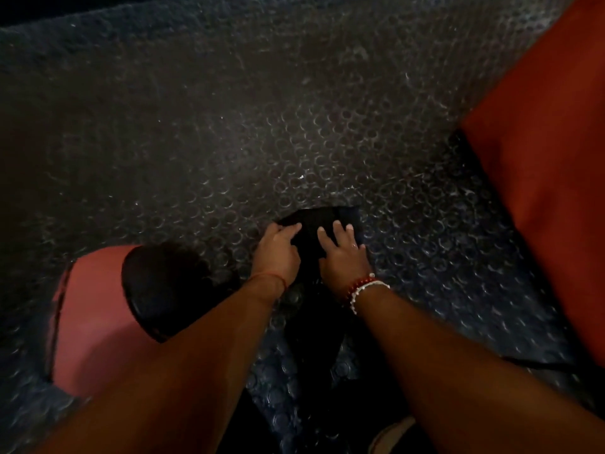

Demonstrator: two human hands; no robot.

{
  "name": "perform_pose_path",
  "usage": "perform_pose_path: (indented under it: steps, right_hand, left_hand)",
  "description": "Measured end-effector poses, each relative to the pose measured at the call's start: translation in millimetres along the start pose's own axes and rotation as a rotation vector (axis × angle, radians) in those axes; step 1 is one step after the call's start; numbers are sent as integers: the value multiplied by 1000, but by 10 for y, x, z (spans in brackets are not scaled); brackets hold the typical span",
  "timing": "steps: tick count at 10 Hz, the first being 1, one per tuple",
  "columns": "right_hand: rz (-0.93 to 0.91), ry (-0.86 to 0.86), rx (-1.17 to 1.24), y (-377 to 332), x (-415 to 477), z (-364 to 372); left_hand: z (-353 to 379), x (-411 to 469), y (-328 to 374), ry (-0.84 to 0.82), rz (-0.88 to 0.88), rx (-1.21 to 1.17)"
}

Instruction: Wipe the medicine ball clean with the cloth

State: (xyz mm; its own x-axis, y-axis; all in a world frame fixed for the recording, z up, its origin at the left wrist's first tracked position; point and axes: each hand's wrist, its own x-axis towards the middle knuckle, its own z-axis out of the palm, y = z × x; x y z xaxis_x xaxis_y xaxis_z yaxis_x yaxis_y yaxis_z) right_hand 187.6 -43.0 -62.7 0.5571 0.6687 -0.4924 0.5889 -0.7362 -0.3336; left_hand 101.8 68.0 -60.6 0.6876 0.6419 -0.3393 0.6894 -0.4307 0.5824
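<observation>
The two hands lie side by side, a little apart, both on a black cloth (316,221) spread on the floor. The right hand (343,255) presses it with fingers straight and fanned out. The left hand (278,252) rests on the cloth's left edge with its fingers bent over the fabric; in the dim, blurred picture I cannot tell whether they pinch it or only lie on it. A thin red thread (273,277) circles the left wrist, and red and white bead bracelets (363,288) circle the right. Both bare forearms reach in from the bottom edge. The medicine ball (163,290), dark and round, sits just left of the left wrist, apart from the cloth and untouched by either hand, with its left side against a pink pad (91,322). The floor mat (229,142) is dark and covered in round raised studs. A large red pad (540,158) lies well off to the right.
</observation>
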Motion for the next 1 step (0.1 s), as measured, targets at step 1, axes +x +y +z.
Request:
perform_pose_path:
  steps: [1]
  right_hand:
    - [-20,18,-9,2,-15,-8]
  left_hand:
    - [44,-46,-36,21,21,138]
